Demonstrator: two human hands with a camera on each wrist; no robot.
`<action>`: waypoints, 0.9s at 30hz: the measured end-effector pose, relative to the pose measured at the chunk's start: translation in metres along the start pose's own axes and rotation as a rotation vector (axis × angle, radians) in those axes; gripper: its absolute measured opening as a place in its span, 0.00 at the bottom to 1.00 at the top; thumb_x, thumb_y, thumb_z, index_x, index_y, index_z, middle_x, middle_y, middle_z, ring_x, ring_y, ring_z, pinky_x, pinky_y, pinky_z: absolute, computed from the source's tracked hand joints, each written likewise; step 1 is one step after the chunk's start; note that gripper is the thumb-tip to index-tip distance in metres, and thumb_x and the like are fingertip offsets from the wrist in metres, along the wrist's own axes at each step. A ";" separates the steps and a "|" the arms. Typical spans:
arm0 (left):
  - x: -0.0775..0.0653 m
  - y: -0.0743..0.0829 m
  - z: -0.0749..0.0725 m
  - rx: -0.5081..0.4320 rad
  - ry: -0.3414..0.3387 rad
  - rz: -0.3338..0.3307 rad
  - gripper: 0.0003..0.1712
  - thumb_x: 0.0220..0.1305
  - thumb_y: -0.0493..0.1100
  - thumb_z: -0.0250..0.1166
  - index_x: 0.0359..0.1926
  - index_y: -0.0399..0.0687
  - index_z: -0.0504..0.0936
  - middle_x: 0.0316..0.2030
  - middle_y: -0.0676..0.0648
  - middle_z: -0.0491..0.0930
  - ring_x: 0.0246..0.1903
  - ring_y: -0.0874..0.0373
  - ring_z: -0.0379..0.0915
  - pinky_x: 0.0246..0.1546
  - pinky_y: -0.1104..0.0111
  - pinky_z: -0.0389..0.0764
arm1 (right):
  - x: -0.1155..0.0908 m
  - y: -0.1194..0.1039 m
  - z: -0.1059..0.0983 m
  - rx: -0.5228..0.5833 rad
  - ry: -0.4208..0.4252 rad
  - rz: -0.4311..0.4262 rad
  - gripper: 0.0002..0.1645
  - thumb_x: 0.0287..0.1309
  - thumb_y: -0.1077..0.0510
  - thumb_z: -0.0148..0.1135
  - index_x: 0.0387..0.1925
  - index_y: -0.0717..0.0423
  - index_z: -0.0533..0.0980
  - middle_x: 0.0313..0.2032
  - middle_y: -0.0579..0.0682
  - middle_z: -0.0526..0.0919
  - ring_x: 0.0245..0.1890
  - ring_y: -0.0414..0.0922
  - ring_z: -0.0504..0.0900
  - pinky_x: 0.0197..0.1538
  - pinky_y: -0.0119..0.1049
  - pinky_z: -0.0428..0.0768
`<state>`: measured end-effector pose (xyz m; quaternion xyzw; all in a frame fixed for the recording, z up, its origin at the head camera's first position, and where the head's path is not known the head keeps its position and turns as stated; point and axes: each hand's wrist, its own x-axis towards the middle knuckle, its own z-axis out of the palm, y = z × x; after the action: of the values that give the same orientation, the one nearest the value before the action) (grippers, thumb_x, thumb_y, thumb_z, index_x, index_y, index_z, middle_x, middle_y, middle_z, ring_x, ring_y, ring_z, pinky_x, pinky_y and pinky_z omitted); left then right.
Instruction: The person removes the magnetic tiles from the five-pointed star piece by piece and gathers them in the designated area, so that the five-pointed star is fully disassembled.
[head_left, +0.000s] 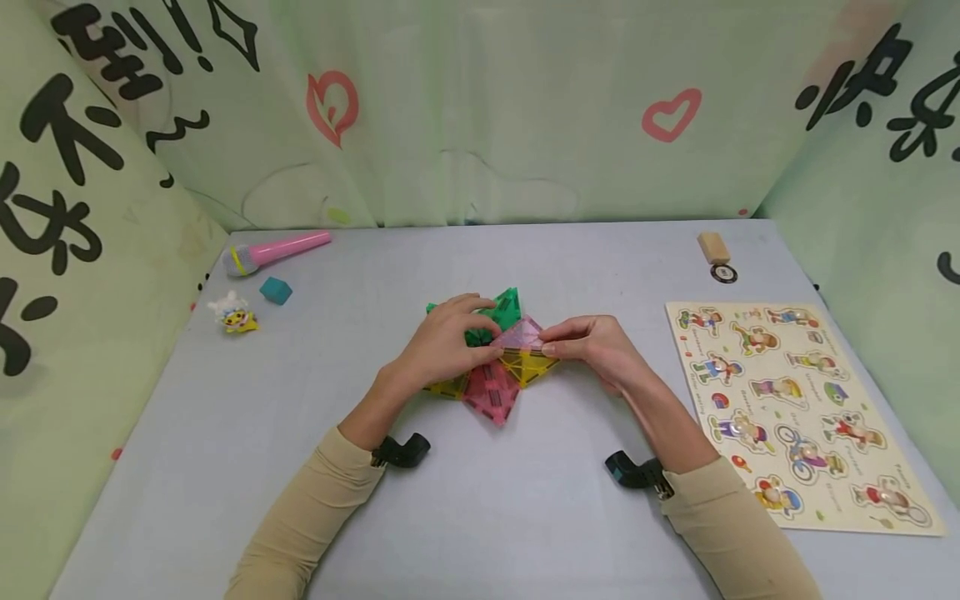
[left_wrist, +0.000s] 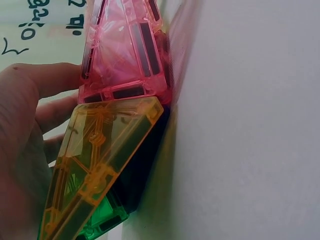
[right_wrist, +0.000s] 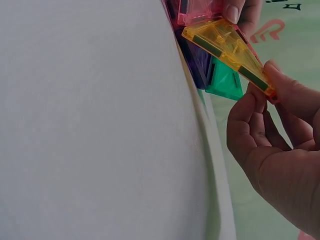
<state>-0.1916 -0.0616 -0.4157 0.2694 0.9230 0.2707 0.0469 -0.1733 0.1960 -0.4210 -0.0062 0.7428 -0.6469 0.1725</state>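
A cluster of translucent magnetic tiles stands mid-table. It has green tiles point(head_left: 508, 308) at the back, a red-pink tile point(head_left: 492, 392) in front and a pale pink tile point(head_left: 520, 336) at the upper right. My left hand point(head_left: 448, 337) grips the cluster from the left, its thumb at the top edges and its fingers over the green part. With thumb and fingertips, my right hand point(head_left: 600, 348) pinches the outer corner of a yellow triangular tile point(right_wrist: 225, 44), which a pink edge borders. Dark blue tiles point(right_wrist: 196, 62) show underneath in the right wrist view.
A picture puzzle board point(head_left: 750, 417) lies at the right, partly under the right forearm. Behind it are a wooden block point(head_left: 713, 247) and a round black-and-white disc point(head_left: 723, 273). At the left back lie a pink toy microphone point(head_left: 288, 247), a teal cube point(head_left: 276, 290) and a small yellow-and-white toy point(head_left: 236, 317).
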 end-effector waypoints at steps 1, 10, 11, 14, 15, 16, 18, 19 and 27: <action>0.000 0.000 0.000 -0.006 -0.003 -0.004 0.15 0.62 0.58 0.67 0.45 0.58 0.88 0.69 0.53 0.70 0.75 0.50 0.53 0.74 0.43 0.54 | 0.000 0.000 0.000 0.004 0.006 -0.002 0.17 0.55 0.64 0.70 0.47 0.69 0.83 0.38 0.43 0.87 0.41 0.39 0.82 0.42 0.30 0.85; 0.000 -0.001 0.002 -0.040 -0.001 -0.002 0.13 0.62 0.56 0.68 0.40 0.56 0.90 0.68 0.53 0.70 0.75 0.52 0.54 0.74 0.45 0.56 | -0.001 -0.002 -0.004 0.000 0.002 -0.029 0.11 0.55 0.65 0.70 0.42 0.63 0.85 0.37 0.43 0.87 0.41 0.40 0.80 0.41 0.29 0.84; 0.000 -0.001 0.002 -0.046 0.000 0.004 0.12 0.62 0.55 0.68 0.40 0.56 0.90 0.68 0.53 0.70 0.74 0.52 0.55 0.74 0.47 0.58 | -0.001 -0.002 -0.004 0.002 0.003 -0.027 0.11 0.55 0.65 0.70 0.41 0.62 0.86 0.38 0.43 0.87 0.42 0.40 0.80 0.42 0.29 0.84; 0.000 -0.001 0.003 -0.059 0.004 0.031 0.11 0.63 0.53 0.69 0.38 0.55 0.90 0.65 0.53 0.72 0.72 0.54 0.57 0.73 0.51 0.62 | -0.002 -0.004 -0.007 -0.003 0.009 -0.022 0.10 0.56 0.65 0.69 0.41 0.60 0.86 0.38 0.42 0.86 0.42 0.39 0.79 0.42 0.29 0.83; 0.000 -0.001 0.004 -0.062 0.005 0.041 0.10 0.63 0.53 0.69 0.38 0.55 0.90 0.64 0.53 0.72 0.71 0.54 0.58 0.73 0.52 0.62 | -0.002 -0.004 -0.008 -0.002 0.013 -0.016 0.10 0.56 0.65 0.69 0.41 0.60 0.86 0.38 0.42 0.86 0.42 0.39 0.79 0.42 0.28 0.83; 0.000 -0.001 0.004 -0.061 0.007 0.053 0.09 0.63 0.52 0.69 0.37 0.55 0.90 0.62 0.54 0.73 0.70 0.54 0.59 0.72 0.52 0.63 | -0.002 -0.004 -0.009 0.000 0.018 -0.012 0.10 0.56 0.65 0.69 0.41 0.60 0.86 0.39 0.41 0.86 0.42 0.39 0.79 0.42 0.28 0.83; 0.000 -0.001 0.004 -0.050 0.015 0.083 0.09 0.63 0.51 0.69 0.37 0.54 0.90 0.58 0.54 0.75 0.68 0.55 0.61 0.71 0.54 0.65 | -0.002 -0.005 -0.012 0.000 0.024 -0.007 0.11 0.56 0.65 0.69 0.43 0.62 0.85 0.39 0.41 0.86 0.42 0.38 0.79 0.42 0.28 0.83; 0.001 -0.002 0.004 -0.044 0.021 0.098 0.08 0.63 0.51 0.69 0.36 0.54 0.90 0.56 0.54 0.76 0.66 0.55 0.62 0.71 0.55 0.66 | -0.003 -0.005 -0.013 0.001 0.027 -0.003 0.12 0.56 0.65 0.69 0.43 0.63 0.85 0.38 0.40 0.86 0.42 0.38 0.80 0.43 0.27 0.83; 0.003 -0.004 0.002 0.002 0.032 0.194 0.08 0.63 0.50 0.70 0.34 0.53 0.90 0.45 0.56 0.80 0.59 0.58 0.69 0.67 0.60 0.70 | -0.001 -0.006 -0.017 0.028 0.028 -0.009 0.11 0.56 0.64 0.70 0.42 0.60 0.86 0.37 0.41 0.87 0.39 0.36 0.82 0.44 0.29 0.84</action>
<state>-0.1958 -0.0624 -0.4192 0.3532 0.8935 0.2774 0.0057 -0.1781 0.2121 -0.4133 0.0018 0.7361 -0.6579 0.1591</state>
